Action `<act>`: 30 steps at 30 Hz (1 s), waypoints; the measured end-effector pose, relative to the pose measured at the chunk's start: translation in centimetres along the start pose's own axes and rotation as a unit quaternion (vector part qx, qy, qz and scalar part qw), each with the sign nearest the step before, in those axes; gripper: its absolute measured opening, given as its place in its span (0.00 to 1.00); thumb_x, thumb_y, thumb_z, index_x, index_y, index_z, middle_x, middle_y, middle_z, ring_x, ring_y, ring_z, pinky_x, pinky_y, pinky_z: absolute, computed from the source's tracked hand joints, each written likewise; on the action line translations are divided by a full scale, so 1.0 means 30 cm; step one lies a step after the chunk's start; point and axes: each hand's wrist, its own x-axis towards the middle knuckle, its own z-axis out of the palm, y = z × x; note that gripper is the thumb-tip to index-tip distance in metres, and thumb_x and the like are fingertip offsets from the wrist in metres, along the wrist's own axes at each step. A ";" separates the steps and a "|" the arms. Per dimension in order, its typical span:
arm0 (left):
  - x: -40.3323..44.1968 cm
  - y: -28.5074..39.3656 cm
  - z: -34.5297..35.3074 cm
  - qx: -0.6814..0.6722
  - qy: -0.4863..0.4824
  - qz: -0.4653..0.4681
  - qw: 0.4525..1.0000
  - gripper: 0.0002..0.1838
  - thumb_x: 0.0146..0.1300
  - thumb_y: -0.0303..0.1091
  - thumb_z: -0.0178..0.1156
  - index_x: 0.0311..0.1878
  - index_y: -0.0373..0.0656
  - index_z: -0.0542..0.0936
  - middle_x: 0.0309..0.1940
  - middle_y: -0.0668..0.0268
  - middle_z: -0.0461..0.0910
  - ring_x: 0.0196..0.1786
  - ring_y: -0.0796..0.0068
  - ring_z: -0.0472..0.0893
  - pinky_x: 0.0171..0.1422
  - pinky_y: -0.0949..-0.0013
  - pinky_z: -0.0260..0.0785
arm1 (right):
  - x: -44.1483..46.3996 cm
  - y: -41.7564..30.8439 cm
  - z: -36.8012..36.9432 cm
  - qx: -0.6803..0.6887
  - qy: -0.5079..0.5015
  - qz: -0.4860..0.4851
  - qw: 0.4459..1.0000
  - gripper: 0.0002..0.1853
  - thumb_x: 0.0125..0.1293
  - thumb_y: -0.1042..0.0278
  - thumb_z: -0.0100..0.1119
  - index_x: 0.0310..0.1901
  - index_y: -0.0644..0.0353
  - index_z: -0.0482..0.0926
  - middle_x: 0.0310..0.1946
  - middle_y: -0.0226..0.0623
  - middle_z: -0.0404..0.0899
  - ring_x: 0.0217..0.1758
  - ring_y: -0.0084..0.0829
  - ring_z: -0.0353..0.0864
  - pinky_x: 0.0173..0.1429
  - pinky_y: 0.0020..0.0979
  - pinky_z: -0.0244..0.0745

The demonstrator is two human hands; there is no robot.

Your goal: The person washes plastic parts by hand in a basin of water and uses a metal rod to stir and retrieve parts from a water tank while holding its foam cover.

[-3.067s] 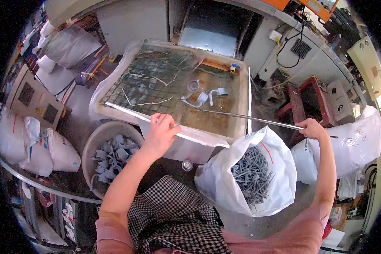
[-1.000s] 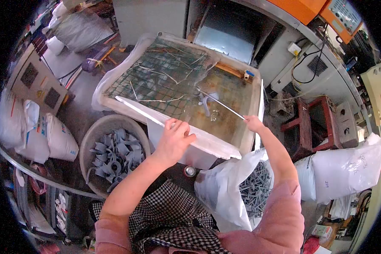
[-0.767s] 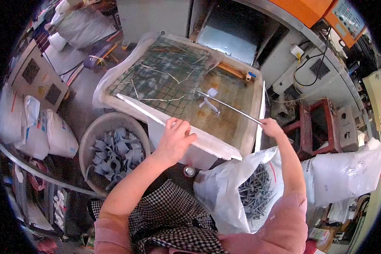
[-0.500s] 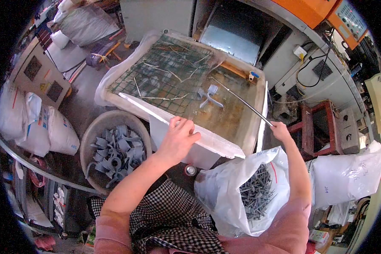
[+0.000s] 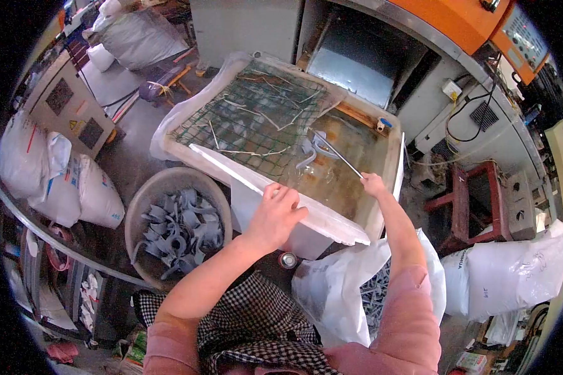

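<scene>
A thin metal rod (image 5: 339,153) is held in my right hand (image 5: 373,185), over the right part of a water-filled tub (image 5: 391,164). Its far end touches or overlaps grey-blue curved plastic parts (image 5: 308,152) in the water. My left hand (image 5: 278,215) rests with curled fingers on the white foam edge (image 5: 331,224) along the tub's near side. Green netting (image 5: 244,115) with pale strips covers the tub's left part.
At the lower left stands a round bin (image 5: 134,234) of grey curved parts. A white sack (image 5: 322,284) of thin grey pieces stands at the lower right, near a can (image 5: 288,260). Full sacks (image 5: 513,269), a red metal frame (image 5: 460,203) and machine cabinets surround the tub.
My right hand has moved forward and left from its place half a second ago, bringing the rod's tip back to the floating parts. The parts have shifted. My left hand stays on the foam edge.
</scene>
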 end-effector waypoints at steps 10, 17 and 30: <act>0.014 -0.011 0.002 -0.020 0.007 0.007 1.000 0.08 0.41 0.26 0.59 0.28 0.46 0.74 0.29 0.67 0.62 0.37 0.68 0.70 0.53 0.58 0.55 | -0.052 -0.055 -0.057 -0.016 -0.058 -0.058 0.996 0.18 0.62 0.62 0.53 0.53 0.53 0.76 0.42 0.52 0.78 0.47 0.51 0.77 0.55 0.41 0.71; 0.000 -0.025 -0.001 -0.012 0.002 0.010 1.000 0.08 0.41 0.26 0.59 0.27 0.46 0.75 0.29 0.67 0.62 0.37 0.68 0.70 0.53 0.59 0.55 | -0.363 0.023 -0.369 -0.061 -0.048 0.007 0.997 0.17 0.61 0.63 0.53 0.53 0.48 0.77 0.41 0.52 0.79 0.47 0.48 0.78 0.53 0.39 0.72; 0.004 -0.003 0.005 0.028 0.021 0.009 0.999 0.08 0.39 0.24 0.61 0.26 0.46 0.75 0.28 0.68 0.63 0.39 0.68 0.71 0.54 0.57 0.56 | -0.279 0.022 -0.140 -0.066 -0.045 -0.030 0.996 0.16 0.62 0.64 0.50 0.50 0.56 0.78 0.42 0.52 0.78 0.48 0.49 0.77 0.53 0.38 0.72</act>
